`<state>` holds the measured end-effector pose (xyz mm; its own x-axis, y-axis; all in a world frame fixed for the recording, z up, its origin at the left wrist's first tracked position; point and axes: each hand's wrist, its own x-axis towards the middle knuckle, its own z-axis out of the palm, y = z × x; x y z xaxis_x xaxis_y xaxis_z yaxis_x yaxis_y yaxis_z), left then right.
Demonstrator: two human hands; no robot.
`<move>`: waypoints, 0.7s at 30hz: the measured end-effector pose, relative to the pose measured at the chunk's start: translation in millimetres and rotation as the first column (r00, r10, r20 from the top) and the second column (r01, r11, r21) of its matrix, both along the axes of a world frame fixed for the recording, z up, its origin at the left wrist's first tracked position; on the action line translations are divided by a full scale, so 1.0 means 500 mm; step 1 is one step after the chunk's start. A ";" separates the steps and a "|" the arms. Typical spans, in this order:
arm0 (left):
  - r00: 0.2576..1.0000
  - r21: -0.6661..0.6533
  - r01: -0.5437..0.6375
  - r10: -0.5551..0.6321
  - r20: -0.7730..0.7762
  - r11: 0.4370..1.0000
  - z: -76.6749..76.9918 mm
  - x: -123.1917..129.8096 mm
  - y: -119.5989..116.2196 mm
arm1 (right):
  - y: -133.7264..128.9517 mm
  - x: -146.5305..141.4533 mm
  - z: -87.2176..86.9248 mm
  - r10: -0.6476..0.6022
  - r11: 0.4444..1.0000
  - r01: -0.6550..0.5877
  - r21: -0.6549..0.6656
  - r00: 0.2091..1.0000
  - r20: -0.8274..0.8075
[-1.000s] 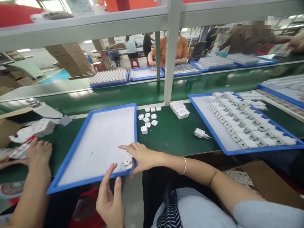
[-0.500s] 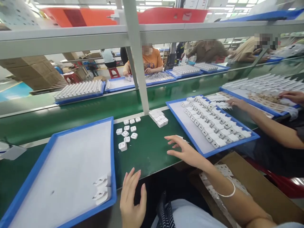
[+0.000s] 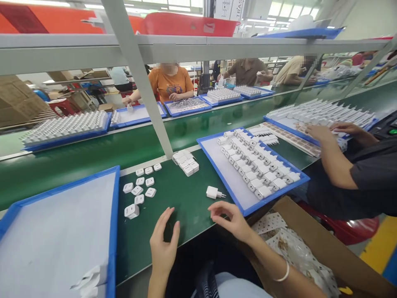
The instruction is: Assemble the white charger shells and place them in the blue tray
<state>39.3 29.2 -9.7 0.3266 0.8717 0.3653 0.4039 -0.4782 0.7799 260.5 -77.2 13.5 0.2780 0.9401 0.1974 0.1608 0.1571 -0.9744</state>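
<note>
My left hand is open above the front edge of the green work surface, fingers apart and holding nothing. To its right, my right hand is open too, its fingers curved and nothing between them. Just beyond that hand a white plug adapter lies on the green surface, prongs toward the right. Several small white caps lie loose at the left, and a block of white pieces sits near the post. Rows of white adapters stand in the blue-rimmed tray on the right.
At far left is another blue-rimmed tray with a few white pieces in its near corner. A slanted metal post rises behind the surface. A co-worker's arm reaches over a tray at right. A cardboard box stands below.
The view has swung right. The adapter by my right hand now lies in plain sight, and that hand is nearer the front edge with fingers more curved. The co-worker's hand has moved to the farther tray.
</note>
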 end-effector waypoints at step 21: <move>0.999 0.172 -0.026 0.030 -0.017 0.985 -0.006 0.006 0.005 | 0.368 0.427 0.153 0.221 0.703 0.435 -0.562 0.618 0.754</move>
<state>42.1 31.6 -12.6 0.3114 0.8055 0.5042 0.4334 -0.5926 0.6790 473.8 106.7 89.9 0.4517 0.8559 -0.2519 0.8055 -0.5126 -0.2973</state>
